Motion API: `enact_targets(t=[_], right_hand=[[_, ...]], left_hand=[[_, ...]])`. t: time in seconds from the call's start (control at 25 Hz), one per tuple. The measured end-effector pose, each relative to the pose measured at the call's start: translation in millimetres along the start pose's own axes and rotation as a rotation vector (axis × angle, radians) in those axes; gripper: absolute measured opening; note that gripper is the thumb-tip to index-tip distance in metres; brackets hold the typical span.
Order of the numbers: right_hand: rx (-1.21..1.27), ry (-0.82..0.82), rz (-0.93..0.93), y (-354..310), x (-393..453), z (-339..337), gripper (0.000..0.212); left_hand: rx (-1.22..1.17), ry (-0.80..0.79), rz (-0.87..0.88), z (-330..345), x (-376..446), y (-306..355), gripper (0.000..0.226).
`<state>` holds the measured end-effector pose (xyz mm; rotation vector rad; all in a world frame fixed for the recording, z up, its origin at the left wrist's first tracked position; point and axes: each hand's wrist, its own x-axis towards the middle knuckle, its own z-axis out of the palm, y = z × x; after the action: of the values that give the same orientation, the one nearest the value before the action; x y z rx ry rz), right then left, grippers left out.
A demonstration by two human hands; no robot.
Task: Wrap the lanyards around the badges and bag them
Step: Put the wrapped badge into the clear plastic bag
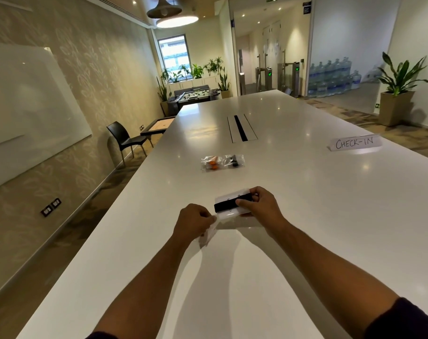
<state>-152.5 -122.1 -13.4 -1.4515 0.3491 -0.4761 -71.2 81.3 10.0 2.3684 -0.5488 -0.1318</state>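
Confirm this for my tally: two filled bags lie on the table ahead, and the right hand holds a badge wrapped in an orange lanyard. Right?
Not quite: the lanyard round the badge in the right hand is black, not orange, as the head view shows. Two filled bags, and, do lie on the table ahead.

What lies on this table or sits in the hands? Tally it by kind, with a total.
Filled clear plastic bags on the white table: 2, one with an orange lanyard, one with a black lanyard
White badge wrapped in black lanyard, in right hand: 1
Empty clear plastic bag, in left hand: 1
White CHECK-IN paper sign: 1
Total: 5
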Motion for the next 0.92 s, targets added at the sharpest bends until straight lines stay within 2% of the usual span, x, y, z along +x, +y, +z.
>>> enact_targets(t=[0.12, 0.36, 0.52, 0.72, 0.92], right_hand=[[-0.053, 0.026, -0.027, -0.8, -1.5, 2.1, 0.031], [-0.190, -0.008, -0.113, -3.2, -5.7, 4.4, 0.028], [-0.285, 0.035, -0.177, -4.4, -8.0, 7.5, 0.025], [-0.305, 0.053, -0.199, 2.9, -11.7, 15.5, 0.024], [-0.324, 0.033, -0.228, 3.4, -13.4, 17.7, 0.018]], left_hand=[[-0.110, 0.082, -0.037, 1.6, -1.9, 5.9, 0.024], [-0.098, 0.230, -0.016, 8.2, -3.0, 17.7, 0.023], [-0.037, 0.220, 0.031, 13.6, -2.5, 27.2, 0.024], [-0.148, 0.106, 0.092, 19.1, -3.1, 41.8, 0.016], [-0.225, 0.126, 0.087, 20.1, -2.2, 48.9, 0.015]])
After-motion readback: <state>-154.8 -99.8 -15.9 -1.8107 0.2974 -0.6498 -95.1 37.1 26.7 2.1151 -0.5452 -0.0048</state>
